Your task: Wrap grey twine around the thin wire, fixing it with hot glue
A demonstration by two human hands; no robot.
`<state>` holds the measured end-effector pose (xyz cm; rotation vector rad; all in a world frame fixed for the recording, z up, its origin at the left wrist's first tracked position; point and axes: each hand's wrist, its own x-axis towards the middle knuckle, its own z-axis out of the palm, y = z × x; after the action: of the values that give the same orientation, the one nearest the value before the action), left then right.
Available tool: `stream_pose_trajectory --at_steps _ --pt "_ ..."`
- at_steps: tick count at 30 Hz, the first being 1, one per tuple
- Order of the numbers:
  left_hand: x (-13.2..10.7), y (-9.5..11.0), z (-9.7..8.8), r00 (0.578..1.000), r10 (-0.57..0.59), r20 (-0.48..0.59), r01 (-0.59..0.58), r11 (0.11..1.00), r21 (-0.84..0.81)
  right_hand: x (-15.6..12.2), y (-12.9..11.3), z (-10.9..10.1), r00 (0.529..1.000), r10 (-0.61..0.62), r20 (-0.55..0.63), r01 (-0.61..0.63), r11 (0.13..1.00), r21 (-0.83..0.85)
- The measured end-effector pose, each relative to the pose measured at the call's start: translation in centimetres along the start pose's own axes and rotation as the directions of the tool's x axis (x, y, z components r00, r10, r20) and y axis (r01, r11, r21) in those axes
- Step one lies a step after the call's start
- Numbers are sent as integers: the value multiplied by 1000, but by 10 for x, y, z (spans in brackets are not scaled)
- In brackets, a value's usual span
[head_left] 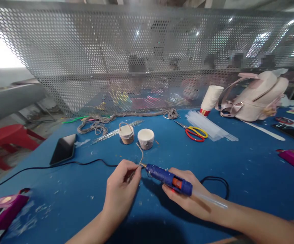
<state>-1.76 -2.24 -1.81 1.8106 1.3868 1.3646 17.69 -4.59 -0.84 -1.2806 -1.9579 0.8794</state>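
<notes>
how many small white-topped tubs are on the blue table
2. The handled tub stands by the thin wires; the tub without a visible handle is just right of it. Both are ahead of the left hand. No others show.

A head-worn camera looked forward and down from above the near edge of the blue table, close over the left hand and right hand, its view reaching past the far edge to a perforated screen.
</notes>
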Motion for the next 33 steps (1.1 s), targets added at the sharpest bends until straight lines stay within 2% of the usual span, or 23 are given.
stream_pose_trajectory --at_steps 6,15,24,33 --pt "-1 3 0 1000 25 -5 -24 1000 14 2 -1 0 997 -48 -55 46 998 -41" --pt "-1 1 0 997 74 -2 -74 996 46 1 -1 -1 998 -46 -54 42 996 -73" --pt "-1 6 1 1000 28 -5 -28 999 33 1 -1 0 995 -75 -72 68 994 -84" --pt "-1 4 1 997 82 -11 -82 996 35 -1 3 0 993 -100 -63 92 989 -115"
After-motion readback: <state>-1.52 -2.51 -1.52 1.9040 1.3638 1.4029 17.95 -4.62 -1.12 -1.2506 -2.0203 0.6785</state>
